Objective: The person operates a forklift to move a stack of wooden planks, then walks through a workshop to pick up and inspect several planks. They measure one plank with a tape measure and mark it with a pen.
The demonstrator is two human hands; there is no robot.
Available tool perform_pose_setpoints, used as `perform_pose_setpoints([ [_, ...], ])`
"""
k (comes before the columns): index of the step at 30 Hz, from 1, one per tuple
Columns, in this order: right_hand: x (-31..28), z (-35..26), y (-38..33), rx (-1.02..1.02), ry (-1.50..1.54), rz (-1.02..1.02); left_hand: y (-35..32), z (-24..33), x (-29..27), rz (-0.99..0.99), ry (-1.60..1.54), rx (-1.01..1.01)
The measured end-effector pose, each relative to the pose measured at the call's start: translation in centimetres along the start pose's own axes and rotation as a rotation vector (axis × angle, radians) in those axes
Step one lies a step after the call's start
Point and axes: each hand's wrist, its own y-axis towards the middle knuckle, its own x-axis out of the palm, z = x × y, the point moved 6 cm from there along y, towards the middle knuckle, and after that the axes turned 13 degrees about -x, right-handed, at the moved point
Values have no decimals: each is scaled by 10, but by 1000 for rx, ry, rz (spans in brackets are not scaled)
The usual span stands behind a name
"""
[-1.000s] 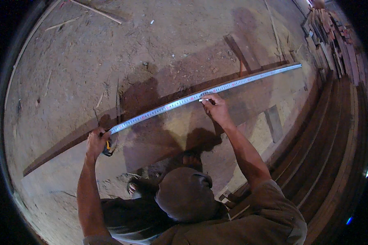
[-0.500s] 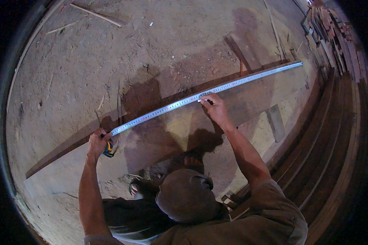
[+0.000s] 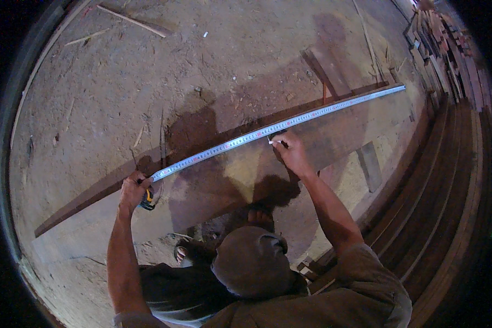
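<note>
A tape measure lies along the plank; stacked boards lie right.

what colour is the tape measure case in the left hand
Yellow and black, seen in the head view: tape measure case under the left hand.

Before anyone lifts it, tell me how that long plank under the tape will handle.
The plank is long and thin, so it would probably sag or whip if lifted by one end. It looks heavy enough to want two hands. Its surface seems rough and dusty, so it is unlikely to slip. The tape on it would likely slide off.
</note>
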Motion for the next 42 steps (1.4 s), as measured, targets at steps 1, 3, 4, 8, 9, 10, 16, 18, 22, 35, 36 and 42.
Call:
perform_pose_setpoints([
  [1,-1,1,-11,14,-7,-5,1,-3,2,0,11,-2],
  [3,-7,0,-32,77,33,20,1,-3,0,-4,15,-25],
  [4,-11,-1,-46,130,81,51,-1,0,-1,-12,11,-45],
  [8,-20,14,-121,620,560,272,-6,10,0,-88,-157,-17],
  [9,-22,12,-130,617,661,319,-3,6,0,-85,-142,-8],
  [10,-23,11,-137,613,762,364,1,-2,1,-83,-128,1],
  [16,-20,2,-145,722,1091,555,-5,20,2,0,-17,102],
  [18,-16,-3,-138,745,1165,601,-3,15,8,-13,-93,139],
  [22,-9,1,-125,685,1350,658,-17,53,12,-19,-144,248],
  [35,-51,58,-65,815,1119,686,-38,145,45,-165,80,159],
  [36,-54,55,-42,818,1147,659,-27,120,53,-200,17,129],
  [42,-133,102,-11,75,49,263,-55,156,50,-169,55,373],
])
